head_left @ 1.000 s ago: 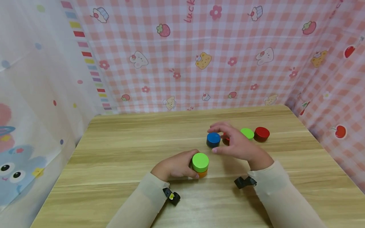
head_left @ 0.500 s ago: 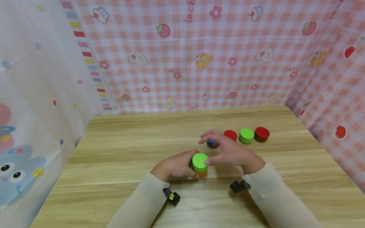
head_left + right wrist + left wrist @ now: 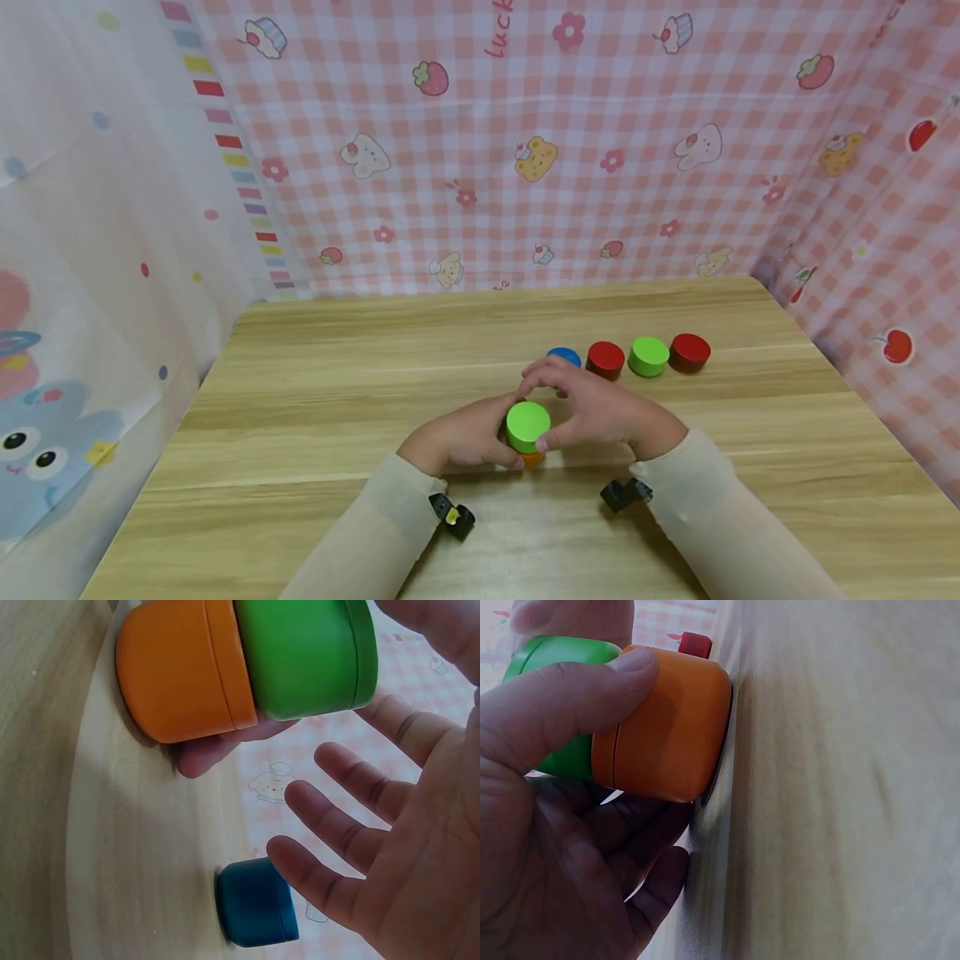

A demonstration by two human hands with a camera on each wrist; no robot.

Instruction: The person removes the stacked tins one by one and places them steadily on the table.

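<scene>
A small round green jar [image 3: 528, 425] stands on an orange jar [image 3: 532, 459] near the middle of the wooden table. My left hand [image 3: 472, 433] grips the orange jar from the left; in the left wrist view its thumb [image 3: 592, 697] lies across the orange side and overlaps the green one. My right hand [image 3: 603, 408] reaches round the green jar from the right, thumb at its front and forefinger behind. The right wrist view shows the forefinger [image 3: 409, 727] at the green lid's edge and the other fingers spread loose. Partly behind the right hand is a blue jar [image 3: 564, 357].
Back right on the wooden table [image 3: 337, 375], a red jar [image 3: 605, 360], a green jar [image 3: 648, 357] and a dark red jar [image 3: 689, 353] form a row with the blue one. A pink checked cloth [image 3: 480, 167] hangs behind the table.
My right hand has come from beside the blue jar, down and left, to the stacked green jar, where its thumb and forefinger now curve round. The left hand keeps its hold.
</scene>
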